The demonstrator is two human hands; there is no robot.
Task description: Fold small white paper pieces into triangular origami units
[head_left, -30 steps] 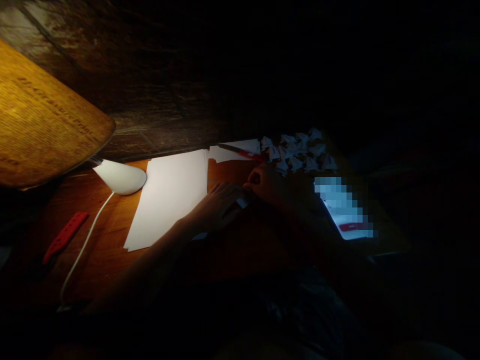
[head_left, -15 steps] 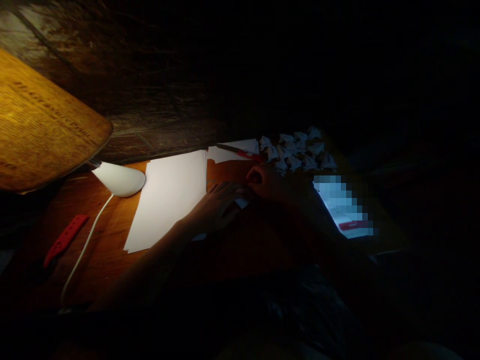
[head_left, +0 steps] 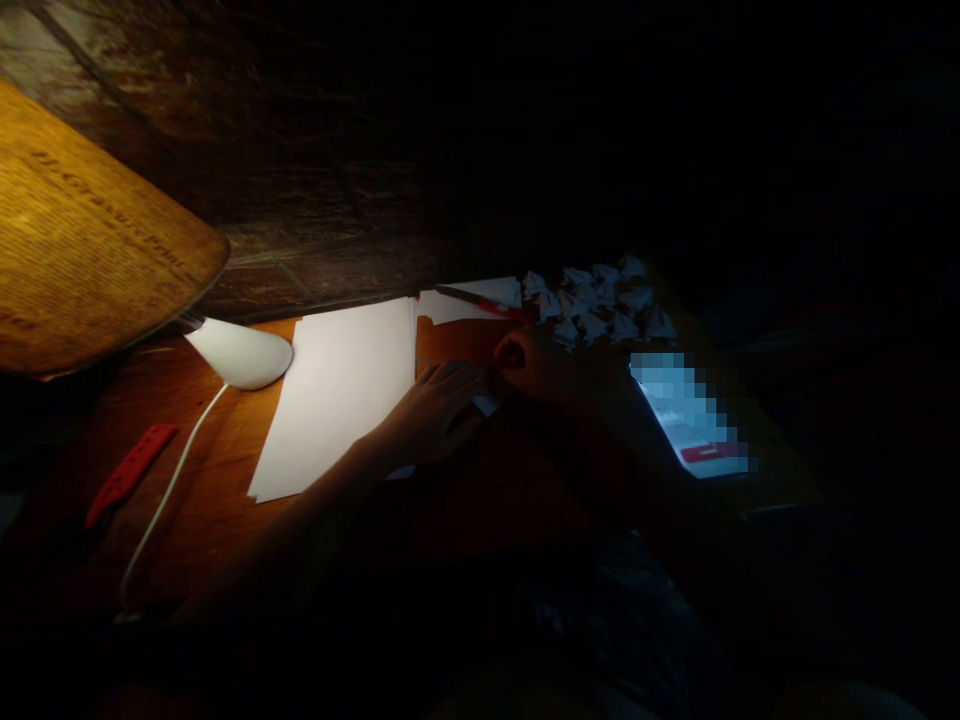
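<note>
In dim lamp light my left hand [head_left: 435, 412] lies on a small white piece of paper [head_left: 484, 404] on the wooden table [head_left: 225, 480], fingers bent and pressing it down. My right hand [head_left: 536, 365] meets it from the right, fingers curled and pinching the same paper. Most of the paper is hidden under the two hands. A stack of white sheets [head_left: 337, 395] lies just left of my left hand.
A pile of several small folded paper pieces [head_left: 600, 300] sits behind my right hand. A red-handled cutter [head_left: 480, 302] lies on a paper scrap. A lit phone [head_left: 694, 415] is at right. A white lamp base [head_left: 240, 352] with cord, a woven shade [head_left: 90, 250] and a red ruler [head_left: 129, 472] are at left.
Almost nothing: both hands stay on the small paper, with only slight finger shifts and a small camera wobble.
</note>
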